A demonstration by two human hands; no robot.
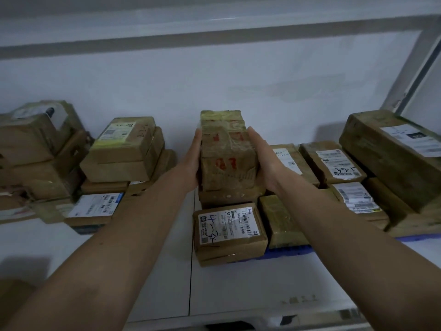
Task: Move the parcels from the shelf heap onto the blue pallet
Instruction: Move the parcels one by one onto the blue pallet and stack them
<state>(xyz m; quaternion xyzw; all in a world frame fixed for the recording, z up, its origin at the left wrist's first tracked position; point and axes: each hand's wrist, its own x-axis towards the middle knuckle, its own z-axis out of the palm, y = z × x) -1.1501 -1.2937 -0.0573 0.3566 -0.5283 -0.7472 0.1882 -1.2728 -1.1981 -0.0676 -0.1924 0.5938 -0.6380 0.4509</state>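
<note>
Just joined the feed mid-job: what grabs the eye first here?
Dead centre, the left hand and right hand clasp a tall taped parcel with red markings from either side, above the parcels lying on the blue pallet at right. In front of it lies a labelled parcel with blue handwriting. A looser heap of parcels fills the shelf's left side.

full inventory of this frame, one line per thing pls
held parcel: one, brown with red print, centre, between both hands
left heap parcels: several, brown cardboard, stacked on the shelf at left
right group parcels: several, brown, white labels, on the blue pallet
labelled parcel: one, brown, handwritten label, front centre
blue pallet: one, blue, edge showing under right group
shelf: one, white, beneath everything
hands: left hand and right hand pressing the held parcel's sides
</note>
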